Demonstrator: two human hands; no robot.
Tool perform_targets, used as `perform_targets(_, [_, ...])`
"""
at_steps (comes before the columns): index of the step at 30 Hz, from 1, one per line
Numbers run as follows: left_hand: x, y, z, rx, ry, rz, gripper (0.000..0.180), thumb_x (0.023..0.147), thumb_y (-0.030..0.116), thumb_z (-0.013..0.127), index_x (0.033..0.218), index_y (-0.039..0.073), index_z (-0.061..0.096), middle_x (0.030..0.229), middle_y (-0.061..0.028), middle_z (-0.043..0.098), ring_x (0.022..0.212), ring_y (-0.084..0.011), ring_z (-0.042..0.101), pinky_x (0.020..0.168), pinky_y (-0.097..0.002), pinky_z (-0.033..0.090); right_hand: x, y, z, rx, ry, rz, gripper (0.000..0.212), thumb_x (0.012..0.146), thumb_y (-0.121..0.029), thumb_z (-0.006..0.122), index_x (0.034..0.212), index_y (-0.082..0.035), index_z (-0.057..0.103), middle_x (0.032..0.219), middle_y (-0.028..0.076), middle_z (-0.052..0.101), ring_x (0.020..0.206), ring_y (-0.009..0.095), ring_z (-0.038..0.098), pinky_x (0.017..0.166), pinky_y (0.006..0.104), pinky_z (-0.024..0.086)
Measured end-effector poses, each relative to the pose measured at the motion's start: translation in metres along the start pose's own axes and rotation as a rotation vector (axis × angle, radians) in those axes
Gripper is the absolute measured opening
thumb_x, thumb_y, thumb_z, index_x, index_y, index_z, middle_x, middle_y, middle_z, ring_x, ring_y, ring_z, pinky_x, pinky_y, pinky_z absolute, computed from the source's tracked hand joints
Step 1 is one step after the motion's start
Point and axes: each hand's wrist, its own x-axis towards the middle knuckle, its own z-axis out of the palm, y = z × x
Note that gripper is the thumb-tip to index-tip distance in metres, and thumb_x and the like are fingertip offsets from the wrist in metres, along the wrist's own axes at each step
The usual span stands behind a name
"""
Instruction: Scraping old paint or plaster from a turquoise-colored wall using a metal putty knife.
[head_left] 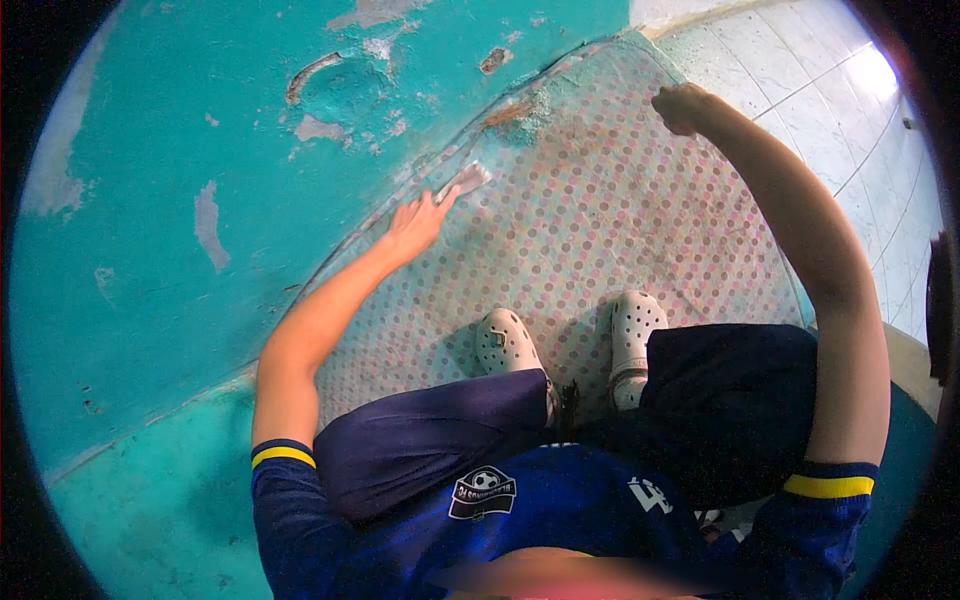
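Note:
My left hand [418, 226] is closed around a small flat brush [468, 180], pale and wider at its tip. The brush is over the dotted sheet [600, 220], close to where the sheet meets the turquoise wall [230, 130]. A little beyond its tip, a small heap of pale flakes and brown dust [522, 116] lies on the sheet along the wall. My right hand [684, 108] forms a fist at the far right edge of the sheet. Whatever its fingers hold, if anything, is hidden.
Bare patches [208, 225] and a rough, peeled hollow [340, 88] mark the wall. Light floor tiles [830, 90] extend beyond the sheet on the right. My feet, in pale perforated clogs [508, 345], stand on the sheet between my arms. A dark object [938, 310] is at the right rim.

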Motion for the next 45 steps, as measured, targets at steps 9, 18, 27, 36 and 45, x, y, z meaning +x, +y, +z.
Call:
perform_targets(9, [0.033, 0.013, -0.051, -0.109, 0.044, -0.141, 0.057, 0.087, 0.012, 0.048, 0.144, 0.021, 0.042, 0.097, -0.0233, 0.062, 0.085, -0.0425, 0.064, 0.07, -0.0536, 0.051, 0.024, 0.016, 0.025, 0.04, 0.064, 0.018, 0.029, 0.08, -0.003, 0.066, 0.11, -0.001, 0.062, 0.108, 0.015, 0.066, 0.095, 0.029, 0.067, 0.073, 0.0405, 0.058])
perform_targets(18, [-0.073, -0.036, 0.037, -0.104, 0.075, -0.179, 0.064, 0.088, 0.006, 0.046, 0.148, 0.028, 0.035, 0.097, -0.0234, 0.061, 0.08, -0.0422, 0.065, 0.068, -0.0526, 0.052, 0.01, 0.023, 0.022, 0.006, -0.035, 0.096, 0.033, 0.08, -0.002, 0.067, 0.112, -0.001, 0.061, 0.114, 0.014, 0.064, 0.105, 0.028, 0.064, 0.084, 0.0415, 0.056])
perform_targets(27, [-0.049, -0.023, 0.028, -0.051, 0.024, -0.168, 0.067, 0.087, 0.004, 0.048, 0.149, 0.026, 0.033, 0.097, -0.023, 0.06, 0.08, -0.0418, 0.066, 0.069, -0.0512, 0.054, 0.007, 0.014, 0.015, 0.072, 0.156, 0.01, 0.022, 0.089, -0.013, 0.059, 0.1, 0.005, 0.063, 0.099, 0.019, 0.067, 0.094, 0.032, 0.067, 0.077, 0.0409, 0.057])
perform_targets(36, [-0.012, -0.025, 0.022, -0.052, 0.128, -0.16, 0.072, 0.081, 0.0, 0.053, 0.147, 0.023, 0.036, 0.109, -0.0239, 0.052, 0.088, -0.0422, 0.063, 0.074, -0.051, 0.052, 0.017, 0.037, 0.038, 0.001, 0.061, 0.046, 0.026, 0.085, -0.004, 0.059, 0.111, 0.001, 0.061, 0.103, 0.016, 0.067, 0.096, 0.03, 0.067, 0.079, 0.042, 0.057])
perform_targets(45, [0.028, -0.019, 0.008, -0.079, 0.083, -0.165, 0.07, 0.081, 0.0, 0.054, 0.146, 0.02, 0.036, 0.108, -0.0241, 0.051, 0.087, -0.0421, 0.063, 0.072, -0.0505, 0.053, 0.019, 0.032, 0.037, 0.084, 0.018, 0.056, 0.022, 0.086, -0.011, 0.058, 0.1, 0.006, 0.063, 0.098, 0.019, 0.067, 0.095, 0.033, 0.066, 0.08, 0.0429, 0.056])
